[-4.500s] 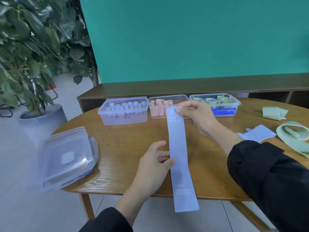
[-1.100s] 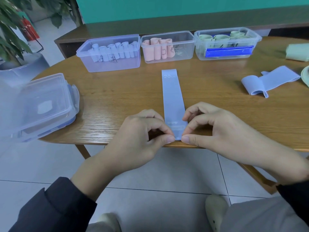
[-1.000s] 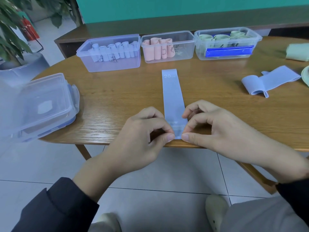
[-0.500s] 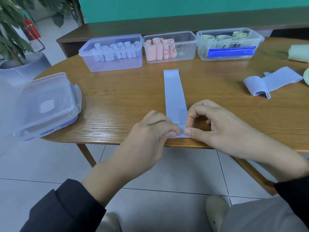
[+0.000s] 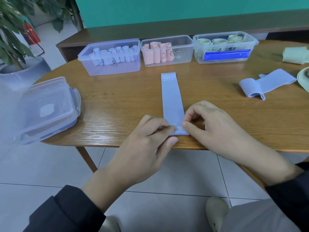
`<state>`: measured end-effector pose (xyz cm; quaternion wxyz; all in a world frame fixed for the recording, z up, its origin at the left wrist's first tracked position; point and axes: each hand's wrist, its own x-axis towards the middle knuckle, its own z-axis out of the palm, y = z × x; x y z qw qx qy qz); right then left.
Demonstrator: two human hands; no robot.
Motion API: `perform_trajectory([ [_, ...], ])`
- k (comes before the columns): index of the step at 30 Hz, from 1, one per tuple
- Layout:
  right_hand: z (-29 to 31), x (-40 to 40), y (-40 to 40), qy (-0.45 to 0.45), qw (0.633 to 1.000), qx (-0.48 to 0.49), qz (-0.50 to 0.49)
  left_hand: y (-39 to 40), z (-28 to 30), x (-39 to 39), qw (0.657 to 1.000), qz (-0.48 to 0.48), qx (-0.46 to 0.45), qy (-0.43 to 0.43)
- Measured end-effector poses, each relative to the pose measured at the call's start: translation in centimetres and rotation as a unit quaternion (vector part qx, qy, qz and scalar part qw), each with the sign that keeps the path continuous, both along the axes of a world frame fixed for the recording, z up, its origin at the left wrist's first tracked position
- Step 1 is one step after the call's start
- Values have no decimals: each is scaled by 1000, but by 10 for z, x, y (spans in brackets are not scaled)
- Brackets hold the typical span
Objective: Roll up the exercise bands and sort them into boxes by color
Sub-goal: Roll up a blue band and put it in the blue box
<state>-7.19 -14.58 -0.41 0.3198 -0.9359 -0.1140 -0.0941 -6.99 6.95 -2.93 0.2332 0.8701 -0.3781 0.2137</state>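
A pale blue exercise band [image 5: 171, 97] marked "20" lies flat on the wooden table [image 5: 117, 104], running away from me. Its near end is folded over at the table's front edge. My left hand [image 5: 147, 144] pinches that fold from the left and my right hand [image 5: 212, 124] pinches it from the right. At the back stand three clear boxes: one with blue rolls [image 5: 110, 56], one with pink rolls [image 5: 167, 51], one with green rolls [image 5: 224, 46].
A loose blue band [image 5: 264, 83] lies crumpled at the right, with green bands [image 5: 294, 55] beyond it. Stacked clear lids [image 5: 41, 106] sit on the table's left edge. A potted plant [image 5: 15, 47] stands on the floor at the left.
The band was laid flat and its near end brought onto the table edge. Over the last second both hands turned that end over into a small fold and shifted slightly forward.
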Motion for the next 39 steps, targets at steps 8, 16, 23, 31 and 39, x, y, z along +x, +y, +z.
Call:
perform_trajectory([
  [8,-8,-5,3,-115,993,12,-20,2,2,-2,996,16,79,-26],
  [16,-20,-23,-6,-182,976,-62,102,5,4,-1,991,30,127,-31],
  [23,-21,-23,-4,-152,980,-110,60,3,6,-1,983,73,169,-17],
  [31,-17,-20,1,-138,974,-178,39,0,10,0,974,117,186,46],
  [39,-19,-22,0,-155,974,-163,40,2,0,-1,998,56,-35,-10],
])
